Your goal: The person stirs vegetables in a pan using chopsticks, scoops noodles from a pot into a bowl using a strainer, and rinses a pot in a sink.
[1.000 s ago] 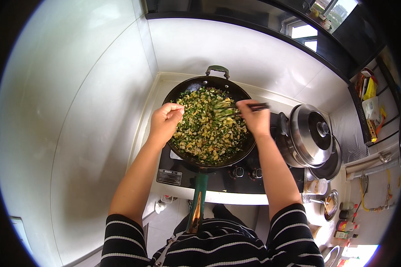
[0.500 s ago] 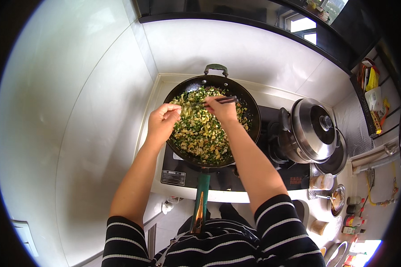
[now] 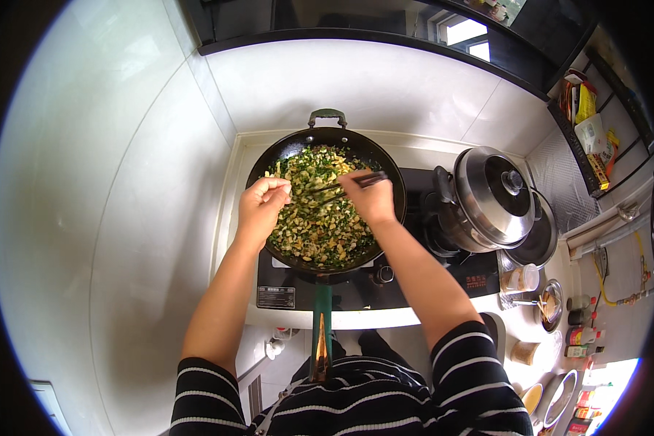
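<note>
A dark wok (image 3: 372,150) with a green handle (image 3: 322,309) pointing toward me sits on the black stove. Chopped green leaves and pale yellow and white bits form a loose filling (image 3: 327,236) inside it. My right hand (image 3: 374,200) grips dark chopsticks (image 3: 371,178) over the right part of the wok, their tips blurred and down by the filling. Over the wok's left side, my left hand (image 3: 260,211) is closed, thumb and fingertips pinched together. Whatever lies in that pinch, if anything, is too small to make out.
To the right, a lidded steel pot (image 3: 490,200) stands on the other burner, with a dark pan (image 3: 541,236) beside it. Jars (image 3: 519,279) and bottles (image 3: 585,336) line the right counter. A tiled wall (image 3: 145,203) rises close on the left; a shelf holds packets (image 3: 588,134).
The whole view has shifted, so the wok and stove appear further left and slightly lower. The chopsticks in my right hand have swung, their tips now reaching left into the filling. My left hand stays pinched.
</note>
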Demonstrator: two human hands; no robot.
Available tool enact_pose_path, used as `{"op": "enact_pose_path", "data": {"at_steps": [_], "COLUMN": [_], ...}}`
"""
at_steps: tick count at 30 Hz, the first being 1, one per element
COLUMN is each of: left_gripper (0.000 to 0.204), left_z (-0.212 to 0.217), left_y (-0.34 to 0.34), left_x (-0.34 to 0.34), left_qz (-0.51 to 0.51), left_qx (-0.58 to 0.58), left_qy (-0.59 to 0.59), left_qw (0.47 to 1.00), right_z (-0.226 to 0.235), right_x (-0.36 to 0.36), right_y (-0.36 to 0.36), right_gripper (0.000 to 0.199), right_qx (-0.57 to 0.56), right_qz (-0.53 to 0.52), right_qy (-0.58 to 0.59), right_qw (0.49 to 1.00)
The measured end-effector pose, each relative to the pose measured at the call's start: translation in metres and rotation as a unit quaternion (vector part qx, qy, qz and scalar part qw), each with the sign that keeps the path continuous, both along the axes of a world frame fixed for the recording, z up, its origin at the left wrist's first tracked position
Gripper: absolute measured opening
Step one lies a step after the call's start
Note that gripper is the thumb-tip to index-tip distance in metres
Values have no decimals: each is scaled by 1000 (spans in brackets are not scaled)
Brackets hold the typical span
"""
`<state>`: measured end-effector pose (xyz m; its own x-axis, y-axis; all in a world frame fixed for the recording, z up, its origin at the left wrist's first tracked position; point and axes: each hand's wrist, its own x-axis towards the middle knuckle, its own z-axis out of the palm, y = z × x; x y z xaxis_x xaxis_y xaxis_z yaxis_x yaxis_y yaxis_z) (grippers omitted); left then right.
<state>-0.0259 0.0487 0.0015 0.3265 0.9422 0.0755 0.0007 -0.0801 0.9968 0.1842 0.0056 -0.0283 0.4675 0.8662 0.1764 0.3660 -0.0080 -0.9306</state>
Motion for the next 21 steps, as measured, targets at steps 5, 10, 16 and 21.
{"op": "enact_pose_path", "data": {"at_steps": [5,10,16,21], "left_gripper": [15,13,13,14], "left_z": [-3,-5,-1,30], "left_y": [-5,-12,-37,-69], "left_x": [-12,-2,14,71], "left_qz": [12,-2,-42,-114], "left_qx": [-20,-39,-61,-78], "left_qy": [-5,-41,-37,-6], "left_qw": [1000,998,997,990], "right_z": [56,4,30,44], "right_x": [-14,-26,-9,25], "right_y": [-73,-112,-130,-152], "right_gripper": [3,25,64,56], "right_qx": [133,95,-28,1], "right_qz": [164,283,344,335], "right_qy": [-234,-379,-370,-369], "right_qw": [949,876,862,867]}}
